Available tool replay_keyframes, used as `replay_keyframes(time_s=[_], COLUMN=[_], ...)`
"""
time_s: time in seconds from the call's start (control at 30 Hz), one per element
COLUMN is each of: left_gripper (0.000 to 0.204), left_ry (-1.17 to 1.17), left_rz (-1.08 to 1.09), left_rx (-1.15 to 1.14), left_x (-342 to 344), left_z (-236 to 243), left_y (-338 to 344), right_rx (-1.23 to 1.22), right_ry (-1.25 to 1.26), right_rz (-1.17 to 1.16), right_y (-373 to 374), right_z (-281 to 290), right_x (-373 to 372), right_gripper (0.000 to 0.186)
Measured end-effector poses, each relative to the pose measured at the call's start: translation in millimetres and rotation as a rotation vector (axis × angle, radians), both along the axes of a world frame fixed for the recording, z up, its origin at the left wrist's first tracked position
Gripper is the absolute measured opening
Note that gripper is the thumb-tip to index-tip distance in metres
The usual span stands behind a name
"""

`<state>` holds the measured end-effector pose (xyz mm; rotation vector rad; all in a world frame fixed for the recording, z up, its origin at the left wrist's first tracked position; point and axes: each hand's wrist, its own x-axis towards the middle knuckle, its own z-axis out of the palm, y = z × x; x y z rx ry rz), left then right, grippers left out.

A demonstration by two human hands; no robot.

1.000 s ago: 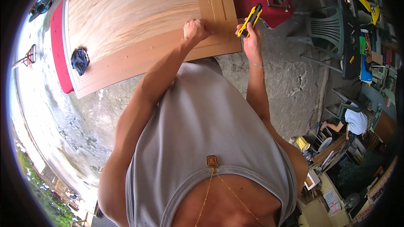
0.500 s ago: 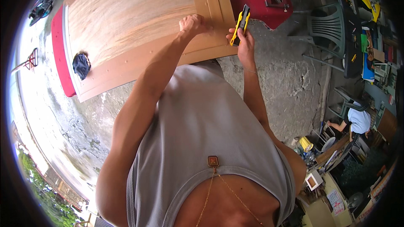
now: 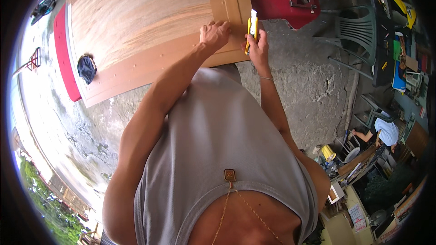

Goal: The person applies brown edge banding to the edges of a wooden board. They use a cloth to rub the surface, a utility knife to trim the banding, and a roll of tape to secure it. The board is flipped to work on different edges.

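A large wooden panel (image 3: 145, 13) with a tan framed border (image 3: 236, 22) lies across the upper left, in front of my body. My left hand (image 3: 215, 35) rests on the border near its right corner, fingers curled down; anything under them is hidden. My right hand (image 3: 258, 50) grips a yellow-and-black utility knife (image 3: 252, 29) just at the panel's right edge. The knife stands with its pale blade end pointing away from me. A dark bunched cloth (image 3: 86, 68) sits on the panel's near left part.
Red covering (image 3: 66, 59) shows under the panel's left side, and a red-covered surface (image 3: 272, 0) with a metal-framed item on it lies beyond its right edge. Green plastic chairs (image 3: 356, 29) stand right. A person (image 3: 386, 131) is bent among clutter at the far right. Concrete floor (image 3: 309, 90) lies between.
My right hand has moved slightly left and turned the knife, so its blade end now shows pale. My left hand has shifted a little right and nearer along the border.
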<state>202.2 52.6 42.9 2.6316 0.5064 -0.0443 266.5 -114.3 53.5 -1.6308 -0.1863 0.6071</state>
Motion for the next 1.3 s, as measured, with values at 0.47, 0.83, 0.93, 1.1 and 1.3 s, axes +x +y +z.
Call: replay_keyframes(time_s=[0.47, 0.83, 0.93, 1.1, 1.3], left_gripper=[0.065, 0.068, 0.067, 0.066, 0.065], left_ry=[-0.214, -0.190, -0.188, -0.189, -0.195], left_rz=[-0.237, -0.257, -0.251, -0.252, -0.246], left_rx=[0.105, 0.095, 0.096, 0.090, 0.096], left_x=[-77.2, -81.5, -81.6, -81.7, -81.9], left_z=[-16.0, -21.8, -19.9, -18.4, -22.4], left_y=[0.7, 0.3, -0.5, -0.9, -1.2], right_rx=[-0.457, -0.487, -0.512, -0.541, -0.729], right_ry=[-0.549, -0.646, -0.638, -0.821, -0.663], right_rz=[0.107, 0.137, 0.148, 0.151, 0.258], right_y=[0.4, 5.0, 6.7, 11.0, 15.0], right_z=[-3.2, -4.4, -0.9, -2.2, 9.4], right_x=[-61.2, -60.5, -60.9, -62.2, -62.7], right_gripper=[0.035, 0.039, 0.040, 0.048, 0.053])
